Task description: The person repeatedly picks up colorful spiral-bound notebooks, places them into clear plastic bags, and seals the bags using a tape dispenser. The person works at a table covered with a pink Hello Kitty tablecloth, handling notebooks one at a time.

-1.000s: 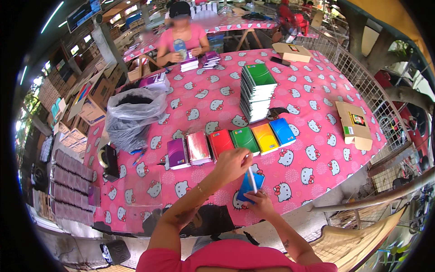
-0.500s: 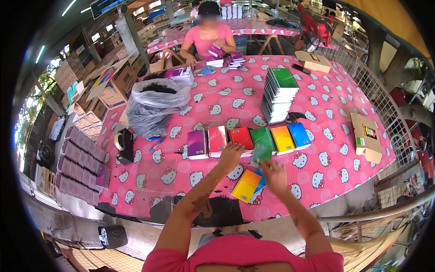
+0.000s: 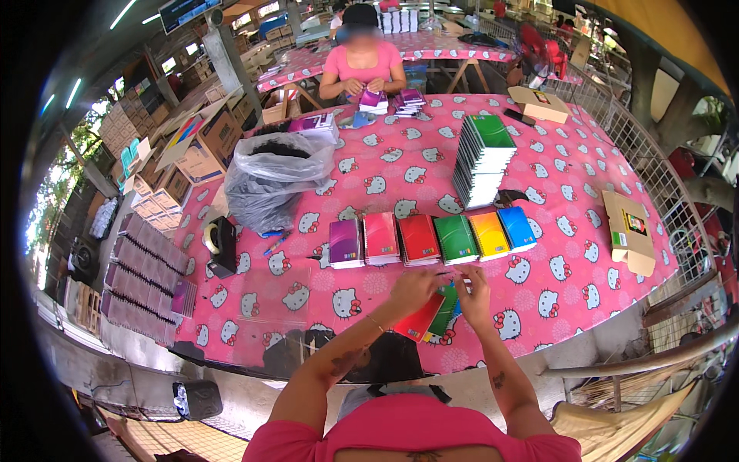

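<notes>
Head view: hands (image 3: 413, 296) (image 3: 473, 296) hold notebooks (image 3: 444, 313), the red cover (image 3: 422, 321) showing small lettering (image 3: 414, 334).

Translucent plastic bag (image 3: 269, 206), dark contents, on pink cat-print tablecloth (image 3: 454, 358). Black tape dispenser (image 3: 225, 246) near bag, front-left. Pen (image 3: 275, 246) just in front of bag. Open cardboard carton (image 3: 209, 154) left of bag. Pink-shirted co-worker (image 3: 377, 60) beyond bag, to its right. Opened brown cardboard box (image 3: 625, 223), well right of bag.
</notes>
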`<state>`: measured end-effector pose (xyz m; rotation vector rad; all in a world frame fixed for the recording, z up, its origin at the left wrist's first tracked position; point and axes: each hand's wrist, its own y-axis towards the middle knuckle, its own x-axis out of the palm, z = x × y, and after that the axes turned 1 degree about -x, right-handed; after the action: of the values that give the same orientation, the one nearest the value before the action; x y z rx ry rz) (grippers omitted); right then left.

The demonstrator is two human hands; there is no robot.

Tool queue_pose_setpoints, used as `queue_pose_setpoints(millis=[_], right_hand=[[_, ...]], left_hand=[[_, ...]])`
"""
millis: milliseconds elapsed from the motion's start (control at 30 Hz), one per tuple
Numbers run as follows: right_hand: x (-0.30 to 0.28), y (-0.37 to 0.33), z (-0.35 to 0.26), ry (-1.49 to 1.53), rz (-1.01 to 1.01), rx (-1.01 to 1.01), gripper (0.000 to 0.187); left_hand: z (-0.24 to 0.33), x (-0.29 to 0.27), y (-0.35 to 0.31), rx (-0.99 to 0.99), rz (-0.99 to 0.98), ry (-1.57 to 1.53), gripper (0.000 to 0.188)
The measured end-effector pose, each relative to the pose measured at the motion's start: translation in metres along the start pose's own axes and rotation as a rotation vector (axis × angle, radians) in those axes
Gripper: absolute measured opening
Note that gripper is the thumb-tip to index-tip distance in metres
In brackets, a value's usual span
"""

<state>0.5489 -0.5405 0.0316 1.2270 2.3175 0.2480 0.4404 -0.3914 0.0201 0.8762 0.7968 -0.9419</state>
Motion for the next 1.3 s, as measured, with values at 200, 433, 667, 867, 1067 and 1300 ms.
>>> queue_pose_setpoints(millis=[200, 433, 667, 867, 1067, 1300], right_hand=[[0.008, -0.029, 0.008, 0.066, -0.108, 0.070, 0.023], [0.009, -0.047, 0.011, 0.079, -0.083, 0.150, 0.022], [-0.007, -0.069, 0.031, 0.028, 0.006, 0.198, 0.019], [-0.012, -0.070, 0.043, -0.018, 0.064, 0.179, 0.020], [-0.020, -0.023, 0.064, -0.057, 0.126, 0.122, 0.027], [-0.018, 0.032, 0.059, -0.237, 0.058, -0.047, 0.038]], left_hand=[[-0.089, -0.062, 0.017, 0.141, -0.036, 0.363, 0.062], [-0.103, -0.034, 0.025, 0.177, -0.028, 0.462, 0.026], [-0.098, -0.047, 0.026, 0.226, 0.074, 0.338, 0.025], [-0.054, -0.091, 0.028, 0.154, 0.352, 0.142, 0.033], [0.038, 0.003, -0.105, 0.550, -0.208, 0.263, 0.053], [0.019, -0.038, -0.061, -0.010, -0.002, -0.161, 0.043]])
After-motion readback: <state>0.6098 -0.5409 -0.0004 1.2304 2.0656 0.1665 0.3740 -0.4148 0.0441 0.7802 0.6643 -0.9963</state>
